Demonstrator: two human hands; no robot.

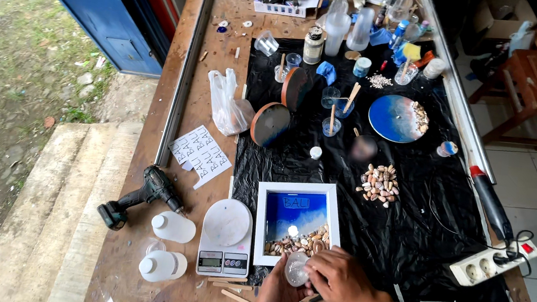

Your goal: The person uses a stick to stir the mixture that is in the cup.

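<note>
Gripping small clear cup [297, 269]: left hand [279, 294] curled beneath | right hand [339, 279] closed over rim, seemingly.

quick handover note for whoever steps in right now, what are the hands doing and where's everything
Left hand and right hand both grip a small clear plastic cup, held at the near edge of the white picture frame.
The frame lies flat on the black plastic sheet; inside it, a blue panel with shells along the bottom.
A loose shell pile sits to the frame's right, a digital scale to its left.
The cup's contents cannot be made out.
</note>
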